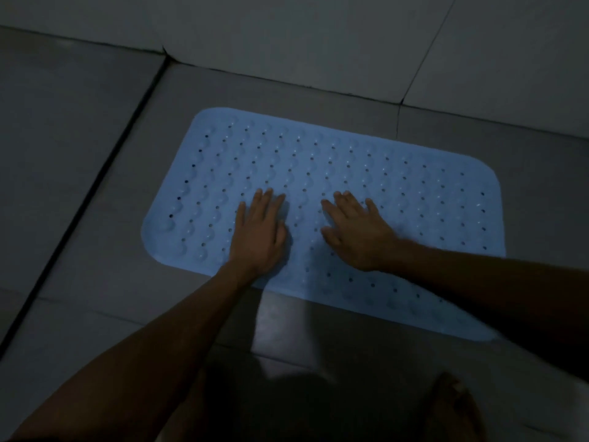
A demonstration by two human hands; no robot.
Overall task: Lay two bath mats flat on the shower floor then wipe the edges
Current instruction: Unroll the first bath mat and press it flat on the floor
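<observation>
A light blue rubber bath mat [318,161] with rows of holes and bumps lies flat on the grey tiled floor [95,218], slanted a little to the right. My left hand [259,232] presses palm-down on the mat's middle, fingers straight. A short gap to its right, my right hand [358,232] also lies flat on the mat with fingers spread. My right forearm covers part of the mat's near right edge. Only this one mat is in view.
The wall's tiled base [287,43] runs along the far side, just beyond the mat. A dark grout line [79,205] crosses the floor at the left. A bare foot [452,406] stands at the lower right. The light is dim.
</observation>
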